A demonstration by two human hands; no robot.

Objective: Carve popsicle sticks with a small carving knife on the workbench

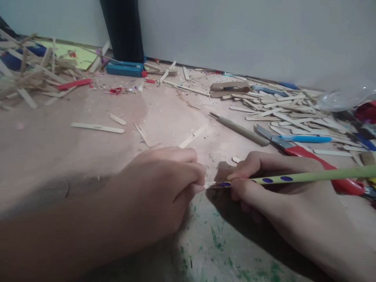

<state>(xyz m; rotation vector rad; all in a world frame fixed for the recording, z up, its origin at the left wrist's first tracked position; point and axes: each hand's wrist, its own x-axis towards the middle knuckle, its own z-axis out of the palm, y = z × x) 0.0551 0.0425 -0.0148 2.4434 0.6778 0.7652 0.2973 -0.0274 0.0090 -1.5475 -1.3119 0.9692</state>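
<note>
My right hand (264, 188) is closed around a light green pencil (314, 176) with dark purple spots. The pencil lies almost level, its lower end pointing left toward a small piece of wooden craft stick (210, 185). My left hand (167, 184) pinches that piece, so most of it is hidden under the fingers. Pencil tip and stick meet or nearly meet; I cannot tell which. Just beyond my left hand are a craft stick (194, 135) and a split one (142, 135). A rounded stick end (235, 159) shows near my right fingertips.
A heap of craft sticks (290, 109) spreads at the right, beside a red-handled knife (317, 156), a blue pen (305, 138) and a grooved wooden tool (239, 129). Another pile (32, 78) stands at far left. A blue block (125, 68) sits below a dark post (123, 31).
</note>
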